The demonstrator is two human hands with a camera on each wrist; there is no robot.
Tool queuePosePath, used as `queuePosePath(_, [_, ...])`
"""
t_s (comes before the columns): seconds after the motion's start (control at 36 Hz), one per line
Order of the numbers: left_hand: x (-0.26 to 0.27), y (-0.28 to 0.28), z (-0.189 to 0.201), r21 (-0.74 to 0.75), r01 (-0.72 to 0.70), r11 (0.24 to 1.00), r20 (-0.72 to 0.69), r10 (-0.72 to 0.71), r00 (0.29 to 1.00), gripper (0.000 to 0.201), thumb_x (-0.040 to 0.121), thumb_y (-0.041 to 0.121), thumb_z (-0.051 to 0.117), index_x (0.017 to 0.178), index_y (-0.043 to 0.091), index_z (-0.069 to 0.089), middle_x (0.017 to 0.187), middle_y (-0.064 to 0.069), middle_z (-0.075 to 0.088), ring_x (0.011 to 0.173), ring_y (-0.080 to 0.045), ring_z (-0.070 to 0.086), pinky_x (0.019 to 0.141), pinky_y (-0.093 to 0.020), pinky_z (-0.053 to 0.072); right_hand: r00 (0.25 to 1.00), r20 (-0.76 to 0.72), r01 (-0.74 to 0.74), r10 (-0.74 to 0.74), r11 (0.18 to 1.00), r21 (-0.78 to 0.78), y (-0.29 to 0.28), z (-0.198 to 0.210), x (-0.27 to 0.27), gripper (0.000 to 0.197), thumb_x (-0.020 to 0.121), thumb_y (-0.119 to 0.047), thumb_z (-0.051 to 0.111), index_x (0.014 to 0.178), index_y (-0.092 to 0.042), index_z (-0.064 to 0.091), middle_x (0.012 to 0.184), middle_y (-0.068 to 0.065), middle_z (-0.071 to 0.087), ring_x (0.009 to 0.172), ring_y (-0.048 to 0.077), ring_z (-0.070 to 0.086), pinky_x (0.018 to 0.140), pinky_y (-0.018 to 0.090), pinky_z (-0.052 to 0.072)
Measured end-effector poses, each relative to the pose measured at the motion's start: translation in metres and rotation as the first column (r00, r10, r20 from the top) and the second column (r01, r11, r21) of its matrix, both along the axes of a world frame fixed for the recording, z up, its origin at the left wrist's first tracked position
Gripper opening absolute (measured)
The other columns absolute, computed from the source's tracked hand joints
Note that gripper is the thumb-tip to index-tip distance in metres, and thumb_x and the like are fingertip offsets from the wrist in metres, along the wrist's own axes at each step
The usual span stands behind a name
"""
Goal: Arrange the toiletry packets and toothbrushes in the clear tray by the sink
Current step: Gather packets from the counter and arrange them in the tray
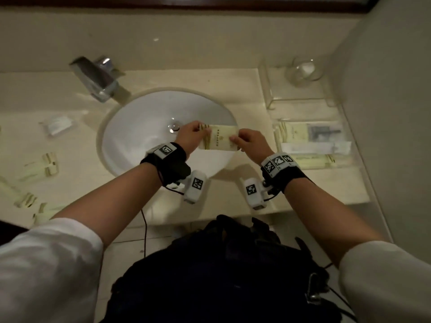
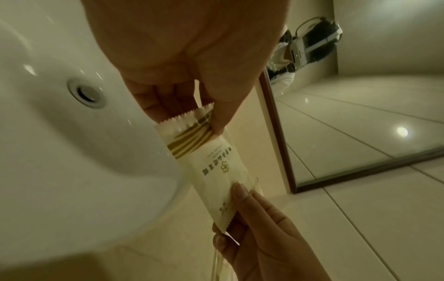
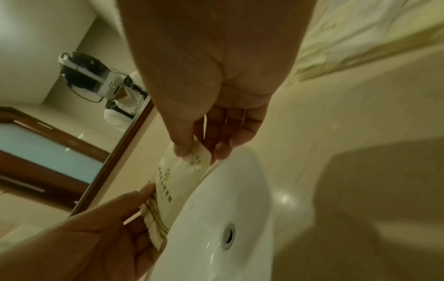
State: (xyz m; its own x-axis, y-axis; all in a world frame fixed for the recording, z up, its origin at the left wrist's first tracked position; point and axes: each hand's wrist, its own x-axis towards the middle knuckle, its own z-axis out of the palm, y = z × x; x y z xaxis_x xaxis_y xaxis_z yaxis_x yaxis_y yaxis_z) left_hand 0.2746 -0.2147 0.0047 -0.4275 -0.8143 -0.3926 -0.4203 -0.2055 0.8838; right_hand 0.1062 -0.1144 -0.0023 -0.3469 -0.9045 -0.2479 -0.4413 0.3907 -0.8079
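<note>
Head view shows both hands over the white sink basin (image 1: pixel 144 136), sharing one cream toiletry packet (image 1: pixel 220 138) with gold stripes at one end. The left hand (image 1: pixel 190 136) pinches the striped, serrated end; in the left wrist view the thumb lies on top with fingers beneath. The right hand (image 1: pixel 250 142) pinches the opposite plain end between thumb and fingertips. Each grip is thus clamped on the packet, which hangs clear of the basin, level and taut between them.

The clear tray (image 1: pixel 349 127) stands on the worktop (image 1: pixel 233 78) to the right of the basin, against the side wall. Its near compartment already holds a matching cream packet, a packet with a dark item inside, and a long wrapped item, probably a toothbrush. A glass tumbler (image 1: pixel 303 69) sits in the far section.

More striped packets (image 1: pixel 47 163) and a clear-wrapped white item (image 1: pixel 57 124) lie on the worktop left of the basin, not yet moved.

Judgement: the step in hand is a transfer, left to right, of a single packet. The next move calls for the left hand to let go and the right to carry the packet to the tray, laying it flat and square beside those present.
</note>
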Motion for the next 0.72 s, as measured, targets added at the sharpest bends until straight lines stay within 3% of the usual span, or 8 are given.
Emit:
queuePosePath(0.08, [-0.039, 0.013, 0.002, 0.003, 0.059, 0.998, 0.034, -0.059, 0.998, 0.02, 0.09, 0.02, 0.06, 0.071, 0.024, 0.057, 0.08, -0.004, 0.061, 0.083, -0.022, 0.058, 0.082, -0.043, 0.051, 0.998, -0.015, 0.053, -0.053, 0.999, 0.003, 0.02, -0.001, -0.034, 0.029, 0.09, -0.026, 0.06, 0.074, -0.002, 0.058, 0.073, 0.012, 0.06, 0.069, 0.021, 0.057, 0.069, 0.04, 0.051])
queuePosePath(0.17, [-0.076, 0.027, 0.005, 0.015, 0.1, 0.995, 0.039, -0.101, 0.994, 0.015, 0.09, 0.022, 0.06, 0.075, 0.022, 0.059, 0.089, -0.009, 0.063, 0.089, -0.026, 0.061, 0.09, -0.046, 0.05, 0.995, -0.039, 0.093, -0.093, 0.996, 0.009, 0.038, 0.0, -0.066, 0.029, 0.09, -0.027, 0.06, 0.066, -0.013, 0.052, 0.072, 0.011, 0.059, 0.068, 0.021, 0.056, 0.068, 0.039, 0.051])
queuePosePath(0.25, [-0.111, 0.04, 0.006, 0.012, 0.131, 0.991, 0.046, -0.131, 0.99, 0.007, 0.089, 0.024, 0.062, 0.084, 0.018, 0.061, 0.093, -0.01, 0.064, 0.098, -0.032, 0.063, 0.094, -0.049, 0.051, 0.988, -0.012, 0.153, -0.153, 0.988, 0.016, 0.055, 0.0, -0.096, 0.028, 0.09, -0.027, 0.06, 0.074, -0.005, 0.057, 0.075, 0.014, 0.061, 0.07, 0.022, 0.056, 0.067, 0.036, 0.051])
queuePosePath(0.33, [-0.138, 0.049, 0.003, 0.007, 0.153, 0.988, 0.061, -0.153, 0.986, 0.009, 0.087, 0.025, 0.064, 0.079, 0.022, 0.061, 0.093, -0.009, 0.064, 0.099, -0.034, 0.063, 0.093, -0.047, 0.051, 0.981, 0.002, 0.193, -0.193, 0.981, 0.005, 0.068, -0.002, -0.12, 0.023, 0.09, -0.024, 0.061, 0.077, -0.006, 0.058, 0.073, 0.008, 0.058, 0.069, 0.022, 0.056, 0.06, 0.026, 0.05])
queuePosePath(0.42, [-0.164, 0.059, 0.004, 0.002, 0.177, 0.984, 0.069, -0.177, 0.982, 0.007, 0.088, 0.025, 0.064, 0.087, 0.018, 0.062, 0.093, -0.009, 0.062, 0.087, -0.024, 0.059, 0.082, -0.036, 0.05, 0.972, -0.013, 0.235, -0.235, 0.972, 0.003, 0.078, -0.007, -0.147, 0.024, 0.088, -0.025, 0.064, 0.082, -0.002, 0.059, 0.08, 0.016, 0.065, 0.074, 0.031, 0.061, 0.068, 0.035, 0.052])
queuePosePath(0.47, [-0.178, 0.062, 0.0, -0.017, 0.181, 0.983, 0.082, -0.179, 0.98, 0.008, 0.087, 0.025, 0.064, 0.091, 0.018, 0.063, 0.095, -0.013, 0.064, 0.082, -0.02, 0.055, 0.076, -0.034, 0.047, 0.967, -0.014, 0.254, -0.254, 0.967, 0.004, 0.082, -0.008, -0.16, 0.021, 0.087, -0.027, 0.064, 0.087, -0.006, 0.062, 0.086, 0.016, 0.067, 0.079, 0.029, 0.063, 0.071, 0.037, 0.052])
queuePosePath(0.58, [-0.201, 0.066, -0.007, -0.084, 0.185, 0.979, 0.141, -0.172, 0.975, 0.018, 0.087, 0.027, 0.064, 0.097, 0.012, 0.067, 0.103, -0.018, 0.067, 0.081, -0.023, 0.057, 0.081, -0.039, 0.05, 0.959, 0.0, 0.285, -0.285, 0.959, -0.014, 0.084, -0.009, -0.181, 0.008, 0.09, -0.024, 0.06, 0.089, -0.016, 0.058, 0.078, 0.002, 0.063, 0.068, 0.012, 0.058, 0.064, 0.024, 0.047])
queuePosePath(0.72, [-0.224, 0.068, -0.012, -0.171, 0.185, 0.968, 0.227, -0.145, 0.963, 0.023, 0.087, 0.029, 0.064, 0.102, 0.011, 0.067, 0.103, -0.013, 0.067, 0.089, -0.025, 0.06, 0.079, -0.032, 0.047, 0.954, -0.028, 0.299, -0.298, 0.954, 0.015, 0.077, -0.018, -0.205, 0.015, 0.089, -0.024, 0.062, 0.096, -0.011, 0.064, 0.085, 0.003, 0.064, 0.079, 0.018, 0.059, 0.077, 0.032, 0.049])
